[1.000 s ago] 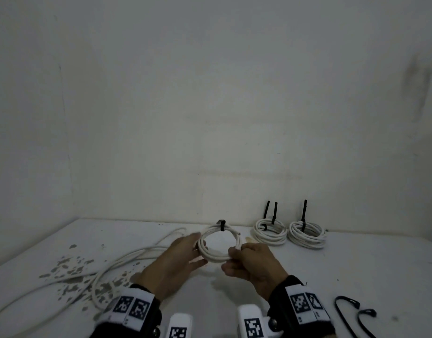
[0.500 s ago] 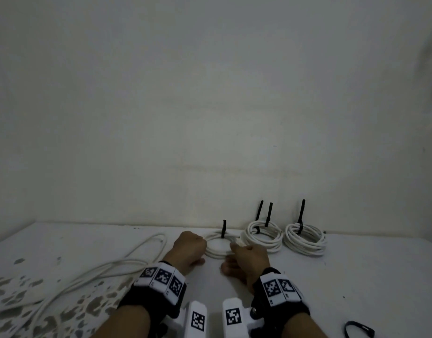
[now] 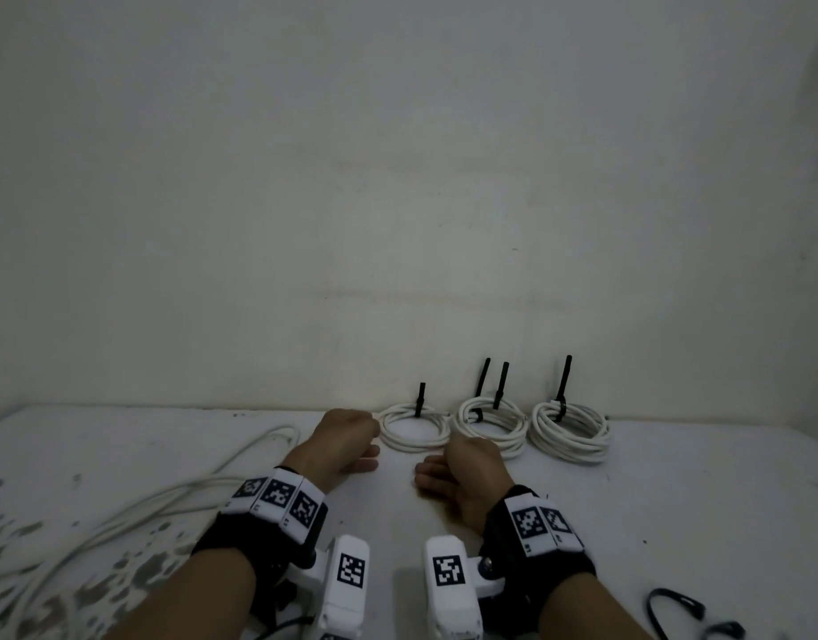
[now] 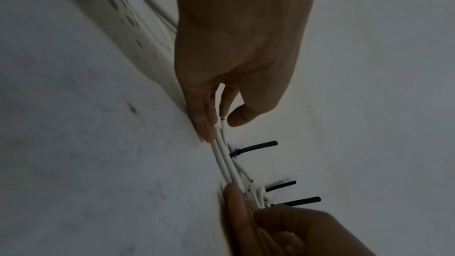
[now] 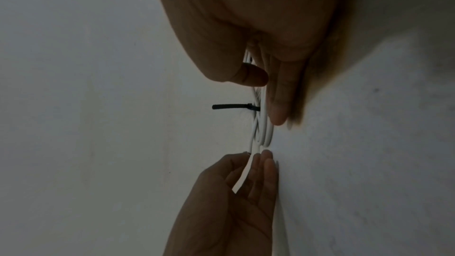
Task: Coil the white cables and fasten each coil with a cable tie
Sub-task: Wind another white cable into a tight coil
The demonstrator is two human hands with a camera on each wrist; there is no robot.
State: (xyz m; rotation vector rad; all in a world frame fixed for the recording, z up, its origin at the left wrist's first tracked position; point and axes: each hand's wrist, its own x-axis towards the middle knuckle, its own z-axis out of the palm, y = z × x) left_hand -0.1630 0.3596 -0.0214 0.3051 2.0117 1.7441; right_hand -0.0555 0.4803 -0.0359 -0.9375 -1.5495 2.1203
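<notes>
A small white cable coil (image 3: 414,431) with a black cable tie (image 3: 420,399) standing up from it lies flat on the white table (image 3: 702,501) near the wall. My left hand (image 3: 351,431) is at its left edge; in the left wrist view the left hand (image 4: 221,126) has the coil's strands (image 4: 226,164) between thumb and fingers. My right hand (image 3: 462,459) is at the coil's right edge; in the right wrist view the right hand (image 5: 268,92) pinches the coil (image 5: 264,133) between thumb and fingers.
Two tied white coils (image 3: 490,424) (image 3: 571,429) with upright black tie tails sit to the right along the wall. Loose white cables (image 3: 134,515) trail across the stained left part of the table. Spare black cable ties (image 3: 674,612) lie at the front right.
Both hands carried the tied coil away from me and lowered it from upright to flat on the table beside the other coils. The view tilted up toward the wall.
</notes>
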